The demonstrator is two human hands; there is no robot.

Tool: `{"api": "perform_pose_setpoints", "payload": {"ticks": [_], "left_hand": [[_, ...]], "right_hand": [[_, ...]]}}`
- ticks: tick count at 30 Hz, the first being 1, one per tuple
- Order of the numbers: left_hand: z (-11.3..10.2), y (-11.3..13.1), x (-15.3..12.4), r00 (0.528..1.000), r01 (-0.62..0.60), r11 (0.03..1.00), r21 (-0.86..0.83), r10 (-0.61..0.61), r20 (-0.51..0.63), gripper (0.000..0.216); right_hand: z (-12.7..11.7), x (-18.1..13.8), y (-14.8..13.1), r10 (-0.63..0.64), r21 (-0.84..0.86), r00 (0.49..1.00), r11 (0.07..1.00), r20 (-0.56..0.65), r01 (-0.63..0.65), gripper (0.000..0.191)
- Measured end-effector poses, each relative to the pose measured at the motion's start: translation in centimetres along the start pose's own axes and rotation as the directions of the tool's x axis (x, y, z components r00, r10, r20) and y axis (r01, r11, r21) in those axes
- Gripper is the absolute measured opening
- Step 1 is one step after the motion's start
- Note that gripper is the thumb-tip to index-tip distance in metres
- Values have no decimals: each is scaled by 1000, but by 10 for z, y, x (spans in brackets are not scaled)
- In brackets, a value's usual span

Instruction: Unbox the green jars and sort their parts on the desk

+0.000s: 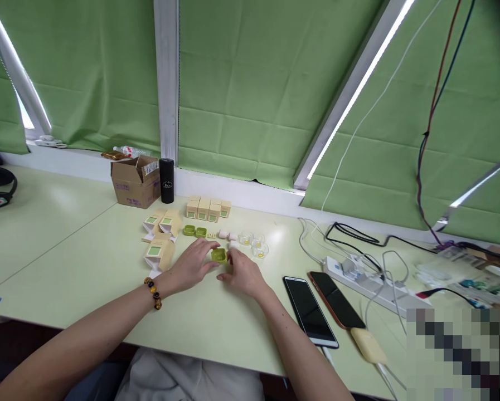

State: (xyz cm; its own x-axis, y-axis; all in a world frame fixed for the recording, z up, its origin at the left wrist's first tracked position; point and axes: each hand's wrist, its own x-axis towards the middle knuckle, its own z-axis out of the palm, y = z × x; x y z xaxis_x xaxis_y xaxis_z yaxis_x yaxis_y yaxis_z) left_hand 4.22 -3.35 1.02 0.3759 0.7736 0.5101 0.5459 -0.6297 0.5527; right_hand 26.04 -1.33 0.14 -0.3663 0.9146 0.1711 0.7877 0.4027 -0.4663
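Note:
A small green square container (219,255) sits between my two hands, its hollow side up. My left hand (193,260), with a beaded bracelet at the wrist, has forefinger and thumb around the container's left part. My right hand (244,272) has its fingertips at the container's right side; its thumb stands apart, below the container. Just behind are two more green containers (195,230), small yellowish pieces (212,235), pale pink-white pieces (228,235) and several clear cups (253,241) with yellow marks. Open kraft paper boxes (160,250) lie left of my left hand.
Several closed kraft boxes (208,209) stand at the back. A cardboard carton (136,181) and a black tumbler (166,181) are behind left. To the right lie two phones (310,312), a cream case (367,345), a power strip (370,287) and tangled cables.

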Motion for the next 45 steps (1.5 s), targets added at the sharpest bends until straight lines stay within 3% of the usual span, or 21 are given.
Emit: {"api": "perform_pose_setpoints", "payload": {"ticks": [3,8,14,19,22,26,33,45], "left_hand": [[6,0,1,986,135,959,-251,-156,-64,39],[14,-5,7,940,259,714,-651,-342,-1,50],[16,5,9,913,292,400,-869,-386,130,50],[18,10,7,915,315,274,-908,-340,215,49],[23,1,6,917,326,341,-882,-339,208,49],[29,-7,4,923,315,573,-757,-369,105,46],[16,10,2,958,162,844,-510,-259,-123,34],[12,7,-1,958,9,963,-268,-85,-273,11]], "right_hand": [[4,1,-1,-12,35,987,999,-158,18,52],[11,0,-2,-112,222,916,952,-384,209,51],[23,1,-7,-198,273,829,882,-524,383,45],[21,1,-12,-257,221,775,864,-577,452,37],[19,-1,-14,-263,239,777,852,-572,465,40],[17,-3,-16,-278,271,782,830,-558,488,41],[20,-3,-17,-291,312,789,802,-541,509,41],[23,-2,-13,-242,470,810,711,-535,523,43]]}}
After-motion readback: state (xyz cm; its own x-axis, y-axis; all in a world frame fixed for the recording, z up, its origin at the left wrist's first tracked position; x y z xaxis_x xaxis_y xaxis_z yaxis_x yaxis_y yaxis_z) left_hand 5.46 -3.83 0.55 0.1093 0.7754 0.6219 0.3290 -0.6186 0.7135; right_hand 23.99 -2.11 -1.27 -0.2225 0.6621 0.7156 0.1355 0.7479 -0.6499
